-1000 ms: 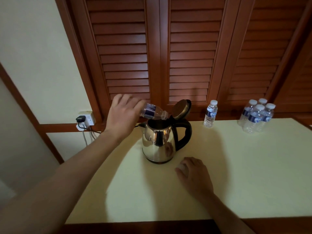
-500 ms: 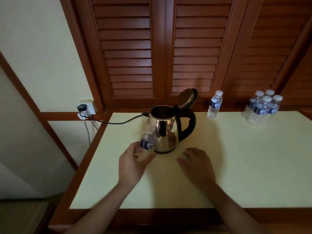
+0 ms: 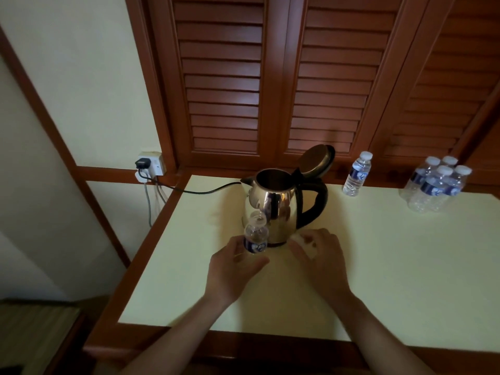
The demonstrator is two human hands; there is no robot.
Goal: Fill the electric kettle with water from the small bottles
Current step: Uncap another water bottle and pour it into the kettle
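In the head view, the left hand [image 3: 232,269] holds the open bottle [image 3: 255,235] upright, low over the bench [image 3: 405,266] and just in front of the kettle [image 3: 273,204]. Its fingers [image 3: 238,249] are wrapped round the lower body at the blue label. The bottle has no cap and looks clear all the way down, so it is probably drained.

The right hand [image 3: 322,255] sits beside it near the kettle's base, with its fingers curled on a white piece [image 3: 305,243], likely the cap. The kettle stands with its lid [image 3: 316,161] tipped back and its mouth open. Its cord [image 3: 194,190] runs to the wall socket [image 3: 150,165].

A capped single bottle [image 3: 357,174] stands at the back of the bench, and a cluster of four bottles [image 3: 435,185] stands further right.

An emptied bottle this thin will weigh almost nothing and dent under a squeeze. A full one will be heavier and may be slick. It is best taken round the labelled middle, with the cap twisted off by the other hand.
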